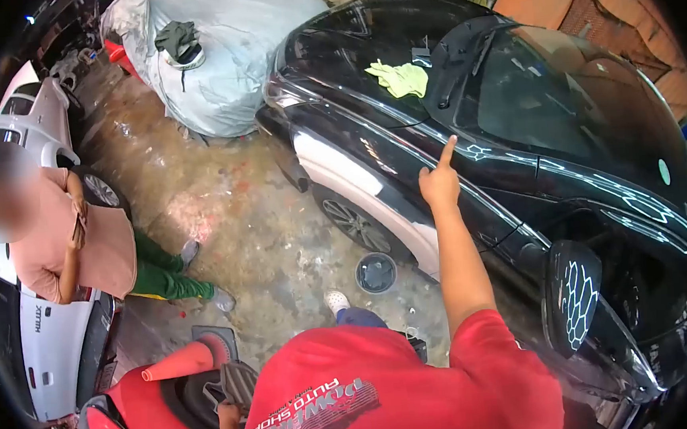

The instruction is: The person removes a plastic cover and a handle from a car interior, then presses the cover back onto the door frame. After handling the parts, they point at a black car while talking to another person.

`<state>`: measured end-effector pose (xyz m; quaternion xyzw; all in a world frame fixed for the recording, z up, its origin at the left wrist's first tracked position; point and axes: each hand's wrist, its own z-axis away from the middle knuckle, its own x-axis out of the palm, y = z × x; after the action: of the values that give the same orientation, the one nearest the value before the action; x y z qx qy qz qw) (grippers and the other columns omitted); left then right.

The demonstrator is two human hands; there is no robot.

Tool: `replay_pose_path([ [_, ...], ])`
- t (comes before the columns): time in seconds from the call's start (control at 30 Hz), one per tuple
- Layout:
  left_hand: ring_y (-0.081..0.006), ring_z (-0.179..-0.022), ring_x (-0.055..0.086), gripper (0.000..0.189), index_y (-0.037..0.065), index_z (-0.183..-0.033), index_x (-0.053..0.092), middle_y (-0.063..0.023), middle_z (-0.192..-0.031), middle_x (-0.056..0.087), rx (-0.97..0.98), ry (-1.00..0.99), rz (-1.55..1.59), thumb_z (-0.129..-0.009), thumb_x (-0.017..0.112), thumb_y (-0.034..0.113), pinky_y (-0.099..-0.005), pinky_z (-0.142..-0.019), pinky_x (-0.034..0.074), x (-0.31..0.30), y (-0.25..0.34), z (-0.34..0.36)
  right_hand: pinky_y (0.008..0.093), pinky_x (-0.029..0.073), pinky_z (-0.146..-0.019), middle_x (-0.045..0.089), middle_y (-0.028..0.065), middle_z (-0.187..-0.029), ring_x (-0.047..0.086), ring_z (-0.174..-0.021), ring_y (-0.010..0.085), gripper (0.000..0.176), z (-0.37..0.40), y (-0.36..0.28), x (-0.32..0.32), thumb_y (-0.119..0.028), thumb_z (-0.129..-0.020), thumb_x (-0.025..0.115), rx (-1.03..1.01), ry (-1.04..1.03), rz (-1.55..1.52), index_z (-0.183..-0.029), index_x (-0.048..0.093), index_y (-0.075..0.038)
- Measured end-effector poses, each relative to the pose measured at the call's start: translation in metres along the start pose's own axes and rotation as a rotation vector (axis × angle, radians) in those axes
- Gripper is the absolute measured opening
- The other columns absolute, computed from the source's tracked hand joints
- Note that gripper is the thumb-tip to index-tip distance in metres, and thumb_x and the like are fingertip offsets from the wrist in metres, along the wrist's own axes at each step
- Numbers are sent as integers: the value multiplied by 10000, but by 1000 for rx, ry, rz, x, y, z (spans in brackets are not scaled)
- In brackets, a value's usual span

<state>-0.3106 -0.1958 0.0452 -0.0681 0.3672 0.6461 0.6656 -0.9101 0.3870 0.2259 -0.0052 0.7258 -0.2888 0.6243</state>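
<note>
My right hand (pixel 440 177) is stretched out over the side of a black car (pixel 402 143), with the index finger extended and the thumb apart. It holds nothing, and its fingertip overlaps the edge between fender and windshield in this view. Low at the left, my left hand (pixel 229 414) is closed on a dark grey cloth-like item (pixel 237 384), partly hidden by my red shirt. On the black hood lie a yellow-green cloth (pixel 399 79) and a small dark object (pixel 421 53). A pale, unpainted-looking patch (pixel 336 161) marks the car's front fender.
A person (pixel 82 233) in a pink shirt stands at left beside a white vehicle (pixel 50 347). A black bucket (pixel 375 273) sits near the front wheel (pixel 353 220). An orange traffic cone (pixel 180 360) lies over a red car part (pixel 153 403). A covered vehicle (pixel 225 59) stands behind.
</note>
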Motion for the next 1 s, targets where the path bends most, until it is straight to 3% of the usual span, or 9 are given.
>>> replay_pose_path([
  [0.23, -233, -644, 697, 312, -43, -1155, 767, -131, -834, 743, 4, -35, -72, -848, 711, -40, -395, -534, 554, 8, 37, -59, 564, 591, -882, 771, 327, -982, 756, -935, 515, 1155, -9, 6, -7, -243, -977, 730, -20, -54, 19, -1766, -112, -205],
  [0.3, -225, -648, 695, 315, -33, -1166, 772, -122, -843, 746, -30, -80, 250, -860, 697, -40, -391, -536, 550, 14, 29, -87, 581, 589, -872, 769, 340, -985, 751, -928, 534, 1144, -7, 13, -20, -236, -973, 727, -62, -69, 65, -1769, -94, -215],
  [0.37, -215, -645, 687, 304, -31, -1156, 781, -107, -839, 749, -31, -64, 173, -862, 702, -31, -380, -538, 541, 13, 46, -92, 592, 584, -869, 766, 349, -979, 750, -933, 542, 1129, -5, 27, -27, -231, -968, 725, -41, -57, 60, -1772, -67, -215],
  [0.47, -194, -661, 687, 253, -29, -1079, 801, -83, -834, 757, 7, -3, 152, -844, 705, -28, -374, -554, 528, 17, 84, -77, 527, 601, -835, 774, 257, -900, 736, -777, 506, 1081, -3, 40, -36, -211, -959, 737, -21, 23, -24, -1783, 37, -200],
  [0.5, -194, -661, 687, 253, -29, -1079, 801, -83, -834, 757, -2, -6, 149, -844, 705, -28, -374, -554, 528, 18, 95, -72, 410, 596, -728, 744, 155, -795, 710, -625, 344, 985, -6, 48, -31, -133, -978, 728, -69, 119, -214, -1777, 153, -150],
  [0.57, -185, -696, 699, 270, -34, -1096, 800, -85, -858, 766, 29, -49, 96, -841, 712, -21, -377, -598, 543, 21, 96, -76, 298, 543, -654, 705, 66, -772, 640, -601, 154, 813, -19, 59, -31, -53, -1010, 698, -155, 291, -581, -1727, 316, -77],
  [0.63, -182, -715, 704, 286, -34, -1116, 798, -87, -873, 771, 17, -47, 59, -843, 715, -22, -375, -624, 553, 23, 86, -84, 238, 508, -653, 675, 15, -825, 581, -657, 58, 654, -37, 59, -45, -13, -1045, 659, -229, 459, -719, -1652, 414, -14],
  [0.83, -180, -750, 714, 340, -25, -1178, 794, -84, -909, 782, -42, -36, 38, -843, 731, -27, -366, -677, 575, 25, 90, -74, 276, 547, -766, 709, 52, -939, 651, -776, 114, 538, -94, 47, -47, -17, -1021, 673, -404, 608, -675, -1534, 514, 15],
  [1.0, -183, -728, 711, 341, -14, -1183, 797, -85, -929, 786, -49, -39, 14, -848, 736, -26, -356, -635, 571, 26, 101, -71, 398, 578, -847, 720, 127, -1068, 706, -913, 261, 614, -119, -1, -16, -189, -978, 753, -458, 489, -398, -1528, 541, -18],
])
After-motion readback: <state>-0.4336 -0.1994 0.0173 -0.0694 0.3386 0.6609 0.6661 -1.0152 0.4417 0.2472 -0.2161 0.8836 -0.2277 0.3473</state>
